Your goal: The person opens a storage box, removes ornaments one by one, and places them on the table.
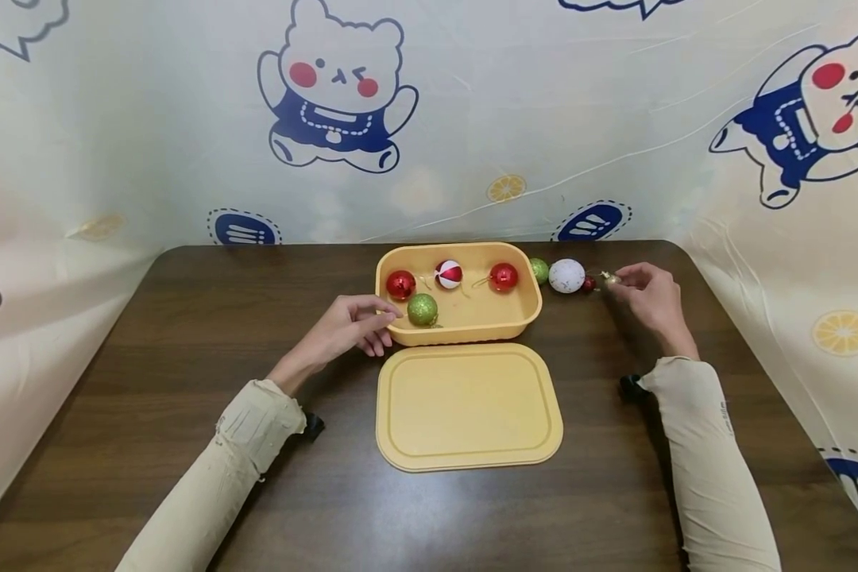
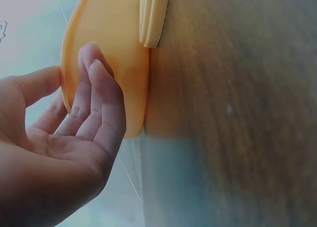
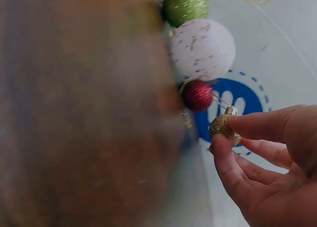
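My right hand (image 1: pixel 651 298) pinches a small gold glitter bauble (image 3: pixel 225 129) between thumb and fingertips, at the right end of a row of baubles. Beside it are a small dark red bauble (image 3: pixel 198 95), a larger white speckled bauble (image 3: pixel 204 49) and a green glitter bauble (image 3: pixel 185 7). At the left end of a yellow plastic box (image 1: pixel 465 334), my left hand (image 1: pixel 350 326) holds the rim, several fingers bent along the outer wall. Inside lie two red baubles (image 1: pixel 504 277), a red-and-white striped bauble (image 1: pixel 448 274) and a green glitter bauble (image 1: pixel 422 310).
A flat yellow lid (image 1: pixel 469 407) lies on the dark wooden table (image 1: pixel 257 270), just in front of the box. Behind the table hangs a light curtain (image 1: pixel 472 119) with cartoon bears. The row of baubles runs along the table's far edge, right of the box.
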A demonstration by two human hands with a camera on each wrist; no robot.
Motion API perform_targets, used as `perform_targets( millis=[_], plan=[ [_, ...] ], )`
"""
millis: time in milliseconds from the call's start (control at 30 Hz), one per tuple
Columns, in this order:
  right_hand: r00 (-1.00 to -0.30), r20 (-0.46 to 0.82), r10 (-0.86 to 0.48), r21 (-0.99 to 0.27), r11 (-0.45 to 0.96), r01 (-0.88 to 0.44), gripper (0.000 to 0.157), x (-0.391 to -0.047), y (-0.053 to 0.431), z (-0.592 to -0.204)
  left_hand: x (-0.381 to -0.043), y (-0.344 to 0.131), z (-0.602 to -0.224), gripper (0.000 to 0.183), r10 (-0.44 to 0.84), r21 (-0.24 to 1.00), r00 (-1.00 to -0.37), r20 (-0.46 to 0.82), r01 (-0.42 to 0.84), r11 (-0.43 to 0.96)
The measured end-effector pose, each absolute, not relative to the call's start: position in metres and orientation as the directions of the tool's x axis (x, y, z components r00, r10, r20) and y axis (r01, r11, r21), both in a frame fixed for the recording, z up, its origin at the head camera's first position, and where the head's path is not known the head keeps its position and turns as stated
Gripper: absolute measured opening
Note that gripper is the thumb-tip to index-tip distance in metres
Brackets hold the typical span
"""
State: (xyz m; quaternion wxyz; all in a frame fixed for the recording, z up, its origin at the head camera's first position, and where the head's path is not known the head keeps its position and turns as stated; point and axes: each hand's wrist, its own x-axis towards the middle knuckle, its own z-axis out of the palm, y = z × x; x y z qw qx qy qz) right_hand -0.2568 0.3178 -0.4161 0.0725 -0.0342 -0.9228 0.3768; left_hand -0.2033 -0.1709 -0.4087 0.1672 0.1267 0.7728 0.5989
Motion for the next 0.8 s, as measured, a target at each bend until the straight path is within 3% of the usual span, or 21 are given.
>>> perform_targets(
  millis=[300,800],
  plan=[
    [-0.99,0.055,0.127,-0.748,0.663,0.044,0.034,-0.26,0.315,-0.426,-0.204,-0.171,-0.409,0.033,0.398,0.967,-0.911,-0.113,-0.008,0.255],
    [-0.997,0.019,0.079,-0.696,0.716,0.043,0.035,-0.257,0.312,-0.412,-0.204,-0.171,-0.41,0.033,0.399,0.973,-0.911,-0.104,-0.009,0.231]
  ],
)
